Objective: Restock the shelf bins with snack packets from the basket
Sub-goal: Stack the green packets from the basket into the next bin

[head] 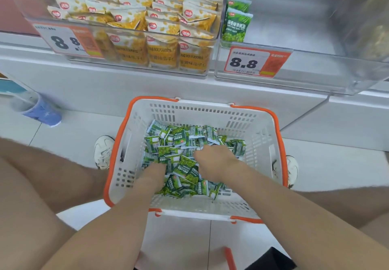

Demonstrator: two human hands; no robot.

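Note:
A white basket with orange rim stands on the floor between my feet, holding a heap of several small green snack packets. My left hand is pushed into the near side of the heap, its fingers hidden under packets. My right hand lies on the middle of the heap, knuckles up, fingers curled down round packets. Above, the clear right shelf bin holds only a few green packets at its left wall.
The clear left bin is packed with yellow-and-white snack packets. Each bin front carries an 8.8 price tag. A blue cup stands on the floor at left. My white shoes flank the basket.

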